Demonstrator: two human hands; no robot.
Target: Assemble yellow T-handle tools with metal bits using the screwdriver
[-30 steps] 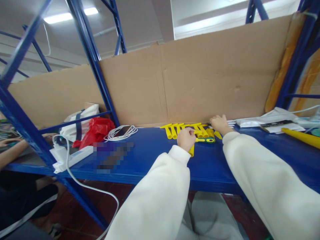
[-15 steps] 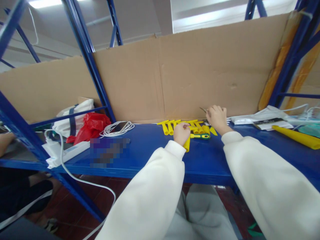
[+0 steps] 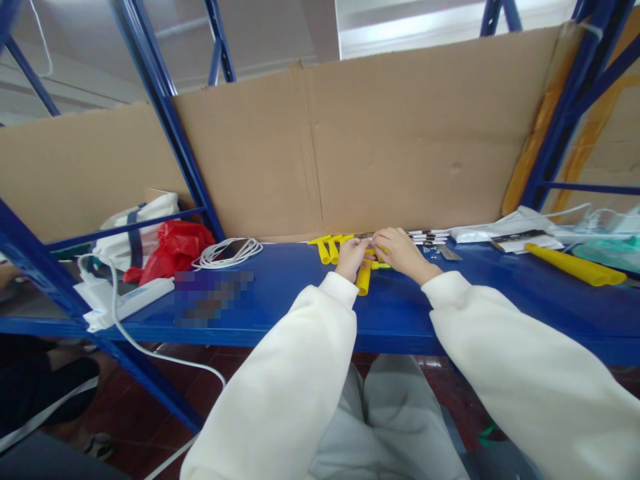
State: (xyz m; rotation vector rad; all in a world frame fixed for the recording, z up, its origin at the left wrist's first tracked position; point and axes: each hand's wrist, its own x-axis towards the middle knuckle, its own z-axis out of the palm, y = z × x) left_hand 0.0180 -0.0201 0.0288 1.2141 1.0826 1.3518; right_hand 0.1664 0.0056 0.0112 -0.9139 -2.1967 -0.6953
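Note:
My left hand (image 3: 353, 257) is closed around a yellow T-shaped plastic handle (image 3: 364, 281), its tube end pointing down toward me. My right hand (image 3: 399, 251) meets it at the handle's head, fingers pinched together. A thin dark metal blade (image 3: 365, 235) shows at the fingertips; much of it is hidden. Several more yellow T-shaped handles (image 3: 323, 251) lie in a row just left of and behind my hands. Partly covered by my right hand is a yellow and green screwdriver (image 3: 381, 265). Right of that hand lie metal blades (image 3: 449, 253) and small screws (image 3: 433, 250).
White-and-black strips (image 3: 429, 237) lie behind the screws. A long yellow tube (image 3: 575, 265) and white packets (image 3: 500, 229) are at right. Toward the left are a coiled white cable (image 3: 227, 254), red bag (image 3: 176, 245) and power strip (image 3: 135, 303). Cardboard (image 3: 400, 140) walls the back.
My right hand has come left with the blade from near the cardboard to the handle in my left hand. The view has shifted slightly, and the blades and screws at right are uncovered.

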